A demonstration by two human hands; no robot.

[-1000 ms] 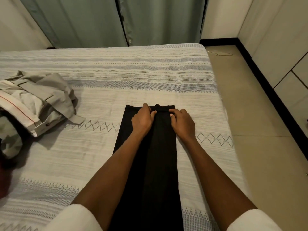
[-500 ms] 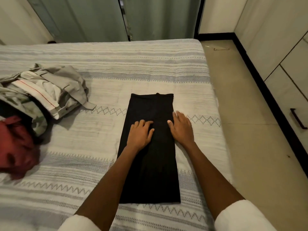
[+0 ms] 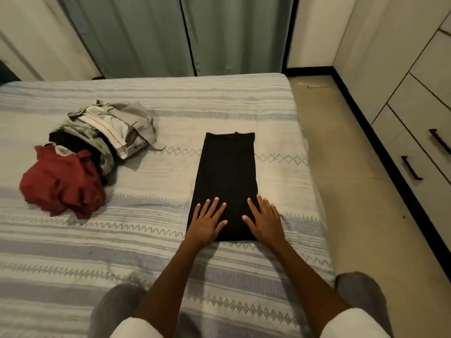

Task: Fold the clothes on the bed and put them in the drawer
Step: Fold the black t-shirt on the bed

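Both hands lay flat with fingers spread, gripping nothing: the left hand (image 3: 207, 222) and right hand (image 3: 264, 219) pressed the near end of the folded black garment (image 3: 228, 172) on the bed (image 3: 146, 252). Unfolded clothes (image 3: 85, 154) were heaped far left; drawers (image 3: 419, 152) stood right.

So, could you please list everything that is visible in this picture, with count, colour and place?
black garment: 1, black, flat, folded long, on bed, right of middle
red garment: 1, red, crumpled, bed's left
grey clothes: heap, grey and white, behind red garment
bed: 1, striped grey-white cover
curtains: grey-green, behind bed
drawers: pale, dark handles, right wall
floor: beige, right of bed
left hand: flat on black garment's near end
right hand: flat on its near right edge
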